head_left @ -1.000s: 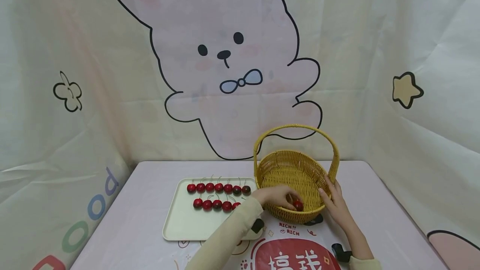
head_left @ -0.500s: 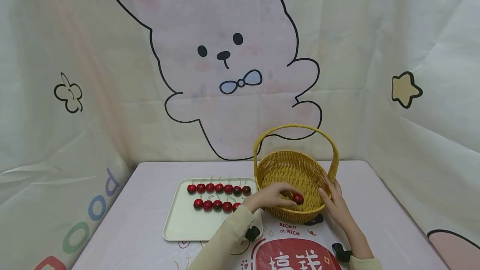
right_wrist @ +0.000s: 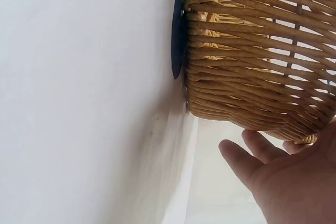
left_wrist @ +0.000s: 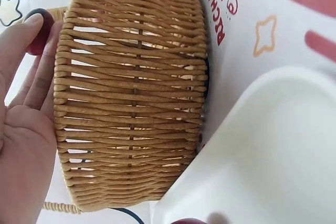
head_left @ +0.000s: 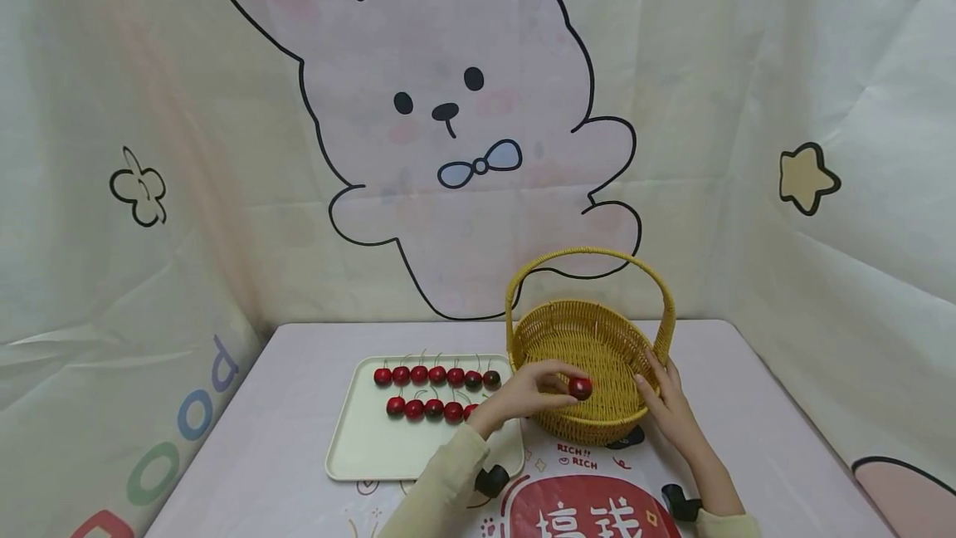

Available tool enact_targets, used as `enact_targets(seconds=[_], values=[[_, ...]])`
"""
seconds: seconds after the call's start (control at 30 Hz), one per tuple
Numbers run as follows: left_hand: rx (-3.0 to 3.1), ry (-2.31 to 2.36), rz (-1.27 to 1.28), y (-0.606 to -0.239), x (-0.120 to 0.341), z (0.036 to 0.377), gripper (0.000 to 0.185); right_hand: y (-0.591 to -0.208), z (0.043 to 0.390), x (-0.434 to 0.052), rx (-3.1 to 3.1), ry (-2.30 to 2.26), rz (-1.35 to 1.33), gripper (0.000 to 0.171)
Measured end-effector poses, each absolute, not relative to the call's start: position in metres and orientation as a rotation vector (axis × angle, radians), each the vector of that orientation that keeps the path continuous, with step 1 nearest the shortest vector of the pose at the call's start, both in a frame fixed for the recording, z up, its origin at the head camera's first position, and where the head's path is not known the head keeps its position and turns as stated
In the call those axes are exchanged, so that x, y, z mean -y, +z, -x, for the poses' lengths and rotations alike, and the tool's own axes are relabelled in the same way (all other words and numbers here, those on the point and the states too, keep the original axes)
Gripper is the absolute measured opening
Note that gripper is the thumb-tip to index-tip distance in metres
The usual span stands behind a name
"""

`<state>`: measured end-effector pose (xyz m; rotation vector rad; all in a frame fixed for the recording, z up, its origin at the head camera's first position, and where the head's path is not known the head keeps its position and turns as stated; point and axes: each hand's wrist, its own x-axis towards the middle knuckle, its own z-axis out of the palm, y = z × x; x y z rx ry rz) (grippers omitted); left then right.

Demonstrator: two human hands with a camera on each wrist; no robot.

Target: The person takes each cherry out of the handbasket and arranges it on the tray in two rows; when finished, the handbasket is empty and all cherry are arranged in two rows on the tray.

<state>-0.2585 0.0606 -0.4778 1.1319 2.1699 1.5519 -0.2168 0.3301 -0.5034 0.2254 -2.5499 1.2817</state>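
My left hand (head_left: 563,384) pinches a red cherry (head_left: 580,388) just above the near rim of a yellow wicker basket (head_left: 590,339) with a hoop handle. The left wrist view has the cherry (left_wrist: 39,32) at my fingertips (left_wrist: 29,27), beside the basket wall (left_wrist: 131,93). Straight fingers of my right hand (head_left: 657,393) rest against the basket's right side. From the right wrist view that hand (right_wrist: 283,177) sits below the woven wall (right_wrist: 257,51). Left of the basket, a cream tray (head_left: 366,447) holds two rows of cherries (head_left: 436,374).
The pale table (head_left: 299,355) is backed by a hanging bunny-print cloth (head_left: 448,106). A mat with red print (head_left: 590,513) lies at the near edge under the basket. A black disc (right_wrist: 178,51) shows at the basket's base.
My left hand has lifted the cherry up out of the basket's near side and drawn it slightly left. The right hand and the basket have stayed put.
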Motion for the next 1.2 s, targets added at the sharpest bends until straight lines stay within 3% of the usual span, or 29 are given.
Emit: enact_targets(seconds=[0.33, 0.63, 1.2], values=[[-1.953, 1.803, -1.084, -0.482, -0.047, 0.250, 0.041, -0.473, 0.197, -0.313, 2.536, 1.299, -0.227, 0.055], [-2.081, 1.812, -1.083, -0.476, -0.031, 0.236, 0.035, -0.506, 0.218, -0.331, 2.541, 1.271, -0.226, 0.058], [-2.323, 1.639, -1.178, -0.481, 0.026, 0.230, 0.037, -0.507, 0.218, -0.332, 2.535, 1.277, -0.236, 0.058]])
